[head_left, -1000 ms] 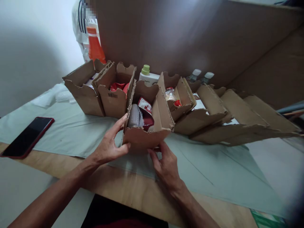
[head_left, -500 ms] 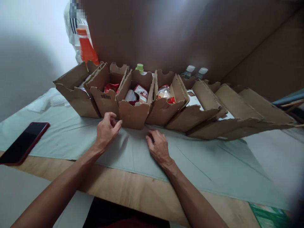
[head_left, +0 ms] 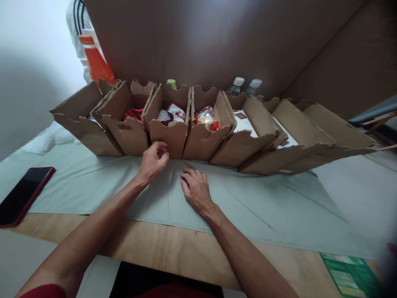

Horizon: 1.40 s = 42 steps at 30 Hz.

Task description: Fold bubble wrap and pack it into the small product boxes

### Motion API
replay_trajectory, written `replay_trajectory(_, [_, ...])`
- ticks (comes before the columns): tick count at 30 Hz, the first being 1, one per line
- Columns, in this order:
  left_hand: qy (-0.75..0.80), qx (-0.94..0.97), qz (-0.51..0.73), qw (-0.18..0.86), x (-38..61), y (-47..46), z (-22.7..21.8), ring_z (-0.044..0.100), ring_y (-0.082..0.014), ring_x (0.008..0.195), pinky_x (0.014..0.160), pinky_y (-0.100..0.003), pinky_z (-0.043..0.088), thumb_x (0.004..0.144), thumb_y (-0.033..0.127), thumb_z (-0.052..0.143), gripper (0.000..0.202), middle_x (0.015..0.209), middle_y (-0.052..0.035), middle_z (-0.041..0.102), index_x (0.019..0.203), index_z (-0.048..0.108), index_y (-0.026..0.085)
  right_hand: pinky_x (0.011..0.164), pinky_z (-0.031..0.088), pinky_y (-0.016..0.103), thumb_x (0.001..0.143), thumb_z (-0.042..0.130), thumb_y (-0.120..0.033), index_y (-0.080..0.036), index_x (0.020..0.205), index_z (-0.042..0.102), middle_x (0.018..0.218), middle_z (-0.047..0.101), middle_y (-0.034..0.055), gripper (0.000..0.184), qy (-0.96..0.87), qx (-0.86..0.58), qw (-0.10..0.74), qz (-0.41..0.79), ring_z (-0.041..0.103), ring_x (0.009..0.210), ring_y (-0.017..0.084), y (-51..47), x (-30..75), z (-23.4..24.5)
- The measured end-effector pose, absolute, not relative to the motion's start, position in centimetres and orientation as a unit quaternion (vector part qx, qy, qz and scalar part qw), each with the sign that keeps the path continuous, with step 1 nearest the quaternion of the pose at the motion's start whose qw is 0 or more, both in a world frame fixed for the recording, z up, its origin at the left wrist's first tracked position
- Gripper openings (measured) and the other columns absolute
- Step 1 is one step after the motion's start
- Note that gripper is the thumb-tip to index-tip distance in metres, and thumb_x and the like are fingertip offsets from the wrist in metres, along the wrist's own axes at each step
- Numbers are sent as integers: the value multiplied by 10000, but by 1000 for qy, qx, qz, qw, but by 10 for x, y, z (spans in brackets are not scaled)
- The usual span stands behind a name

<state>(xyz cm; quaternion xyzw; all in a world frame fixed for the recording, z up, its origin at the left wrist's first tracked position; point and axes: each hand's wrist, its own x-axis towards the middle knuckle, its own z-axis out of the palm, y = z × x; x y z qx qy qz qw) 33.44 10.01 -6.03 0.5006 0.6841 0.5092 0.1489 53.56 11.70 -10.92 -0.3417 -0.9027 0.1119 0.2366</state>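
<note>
Fingers loosely curled and thumb a little apart, my left hand (head_left: 153,160) is just in front of the cardboard box (head_left: 169,138) holding a red-and-white packet (head_left: 176,112); I cannot tell whether it touches the box. No object shows in it. My right hand (head_left: 197,191) rests on the pale green cloth (head_left: 248,207) with bent, slightly parted fingers and nothing held. Several open-topped cardboard boxes stand in a row beyond both hands. One contains a red packet (head_left: 135,114), another clear and red wrappers (head_left: 206,116), and another a white box (head_left: 245,122).
A red-edged phone (head_left: 25,194) lies at the left. Behind the row stand an orange bottle (head_left: 96,62) and two white-capped bottles (head_left: 237,84). A green printed packet (head_left: 349,273) lies at the front right. A person's striped sleeve (head_left: 76,22) shows at back left.
My left hand has moved right along the box fronts, and its fingers have drawn closer together. My right hand stays on the cloth. The camera view has shifted slightly.
</note>
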Motion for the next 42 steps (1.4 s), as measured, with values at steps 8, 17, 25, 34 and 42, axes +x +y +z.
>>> replay_trajectory(8, [660,555,466,197,340,56,-54,685,-162,745,606,-239,508,774,201,605,216,833,-29,753,958,719,195,911,465,440,953,546,-194,-211,1018,744,1169,745,118,209,-895,-335,268,125,649,1059,279,119,538,-108])
replay_trajectory(17, [739,471,468,111,288,-56,-79,718,-225,878,549,-256,508,866,302,593,194,937,-79,772,934,745,202,873,541,365,968,496,-245,-224,1212,671,1046,758,64,301,-863,-273,361,223,707,921,210,109,498,-45])
replay_trajectory(25, [736,452,495,93,284,-57,-91,712,-215,791,740,-346,572,881,255,575,173,873,-62,764,915,736,200,695,511,314,860,602,-150,-188,1363,591,757,719,-8,504,-883,-265,303,242,635,633,170,143,378,49])
replay_trajectory(34, [709,264,653,13,270,-59,-93,663,-218,1034,779,-310,548,867,247,617,383,1232,-108,660,1248,611,203,619,473,232,919,549,-168,-202,892,670,676,701,-33,128,-876,-229,269,328,657,613,124,86,407,50])
replay_trajectory(42, [627,223,745,58,275,-63,-89,613,-270,1261,1060,-416,491,748,238,697,611,1372,-122,617,1343,559,228,597,549,217,927,649,-340,-246,932,739,698,747,-6,130,-859,-310,249,323,718,619,147,57,579,61])
